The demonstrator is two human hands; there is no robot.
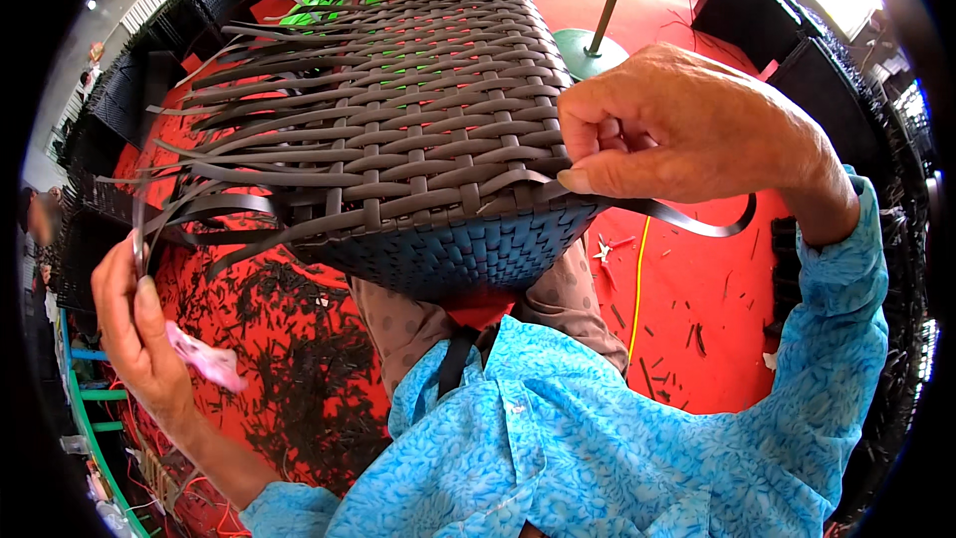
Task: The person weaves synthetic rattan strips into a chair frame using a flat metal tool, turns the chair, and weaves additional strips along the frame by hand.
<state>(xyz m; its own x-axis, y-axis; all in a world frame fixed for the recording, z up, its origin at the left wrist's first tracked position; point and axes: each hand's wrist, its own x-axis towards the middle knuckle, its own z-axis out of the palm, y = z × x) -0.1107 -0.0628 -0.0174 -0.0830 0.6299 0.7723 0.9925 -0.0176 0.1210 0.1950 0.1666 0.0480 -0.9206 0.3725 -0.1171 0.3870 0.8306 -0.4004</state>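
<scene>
In front of me stands a woven panel of flat brown-grey plastic strips [448,90], its loose strip ends fanning out on the left. Below its near edge is a dark blue woven face [458,254], between my knees. My right hand [687,125] is closed at the panel's near right corner, thumb and curled fingers on a strip [530,177] there. Away to the left of the panel, my left hand [139,339] pinches a thin strip [138,214] that rises from its fingertips. A pink, cloth-like piece [207,357] is at this hand's fingers.
A loose dark strip [687,221] loops out beneath my right hand. Pliers [607,247] and a yellow cord [639,284] lie on the red floor [722,369]. Dark cut scraps [299,379] litter the left side. Beyond stands a pole on a green round base [590,55].
</scene>
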